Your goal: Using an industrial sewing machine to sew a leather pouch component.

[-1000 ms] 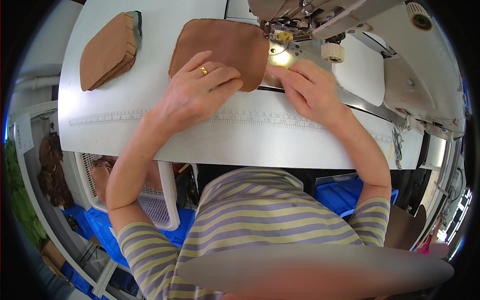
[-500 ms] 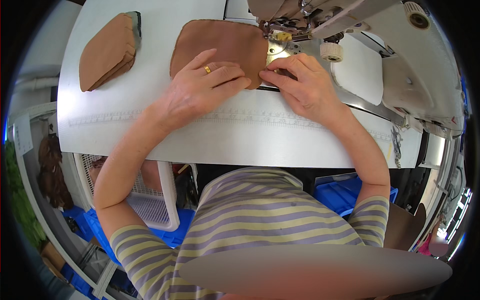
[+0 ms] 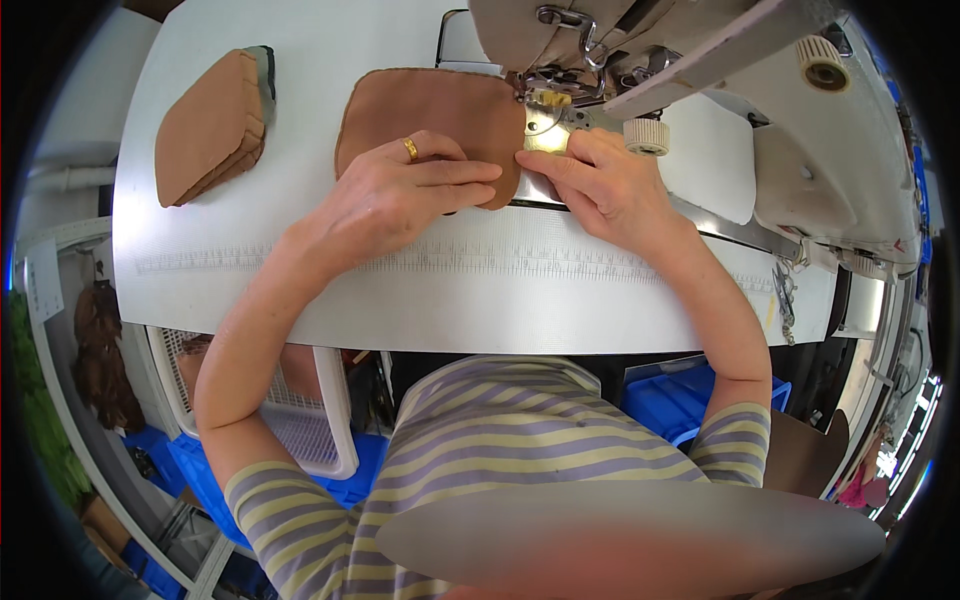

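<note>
A brown leather-like panel (image 3: 432, 105) with rounded corners lies flat on the white sewing table, its right edge beside the needle area of a sewing machine (image 3: 560, 75). My left hand (image 3: 405, 190) rests on the panel's lower part, fingers stretched out; a ring is on one finger. At the panel's right edge, my right hand (image 3: 605, 185) has its index fingertip pressed on the border, the other fingers curled. Its thumb is largely hidden. A shiny metal plate (image 3: 545, 128) shows between the panel and this hand.
A stack of brown panels (image 3: 210, 125) sits at the far left. Along the table (image 3: 450, 310) runs a printed ruler scale. Thread snips (image 3: 784, 300) lie at its right end. Below are a white basket (image 3: 338, 420) and blue bins (image 3: 660, 400).
The head view has shifted, so the table sits lower. My left fingers have drawn closer together on the panel. My right index finger has straightened along the panel's edge.
</note>
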Tool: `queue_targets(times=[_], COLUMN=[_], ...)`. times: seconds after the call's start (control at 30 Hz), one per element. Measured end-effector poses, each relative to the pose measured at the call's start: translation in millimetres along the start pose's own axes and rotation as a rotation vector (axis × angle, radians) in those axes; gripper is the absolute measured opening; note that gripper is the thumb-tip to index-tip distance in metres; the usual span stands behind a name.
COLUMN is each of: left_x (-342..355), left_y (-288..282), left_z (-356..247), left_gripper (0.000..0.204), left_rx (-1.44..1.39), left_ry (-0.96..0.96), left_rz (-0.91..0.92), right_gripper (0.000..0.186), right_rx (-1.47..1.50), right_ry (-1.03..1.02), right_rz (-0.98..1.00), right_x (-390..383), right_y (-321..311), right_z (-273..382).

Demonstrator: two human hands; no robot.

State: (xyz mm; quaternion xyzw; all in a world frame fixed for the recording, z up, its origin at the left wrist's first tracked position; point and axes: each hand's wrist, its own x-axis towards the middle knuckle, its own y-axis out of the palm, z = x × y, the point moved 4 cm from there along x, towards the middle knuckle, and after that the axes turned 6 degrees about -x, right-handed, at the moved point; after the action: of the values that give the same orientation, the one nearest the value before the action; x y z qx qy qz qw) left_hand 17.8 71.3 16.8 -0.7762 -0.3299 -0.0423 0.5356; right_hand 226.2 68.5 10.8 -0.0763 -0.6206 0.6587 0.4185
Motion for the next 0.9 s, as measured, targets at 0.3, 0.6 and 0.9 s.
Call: queue_targets(times=[0.3, 0.6, 0.9], left_x=[14, 22, 23], left_y=[-2, 2, 0], left_z=[25, 42, 38], left_gripper=[0.036, 0.044, 0.037], left_rx=[0.021, 0.183, 0.206], left_ry=[0.034, 0.097, 0.065], left_rz=[-0.05, -0.06, -0.104], right_gripper=[0.033, 0.026, 0.021], right_rx=[0.079, -0.055, -0.241], right_ry=[-0.005, 0.139, 0.011], right_rz=[0.012, -0.036, -0.016], right_x=[1, 4, 19], right_y=[7, 9, -38], right_z=[-12, -17, 16])
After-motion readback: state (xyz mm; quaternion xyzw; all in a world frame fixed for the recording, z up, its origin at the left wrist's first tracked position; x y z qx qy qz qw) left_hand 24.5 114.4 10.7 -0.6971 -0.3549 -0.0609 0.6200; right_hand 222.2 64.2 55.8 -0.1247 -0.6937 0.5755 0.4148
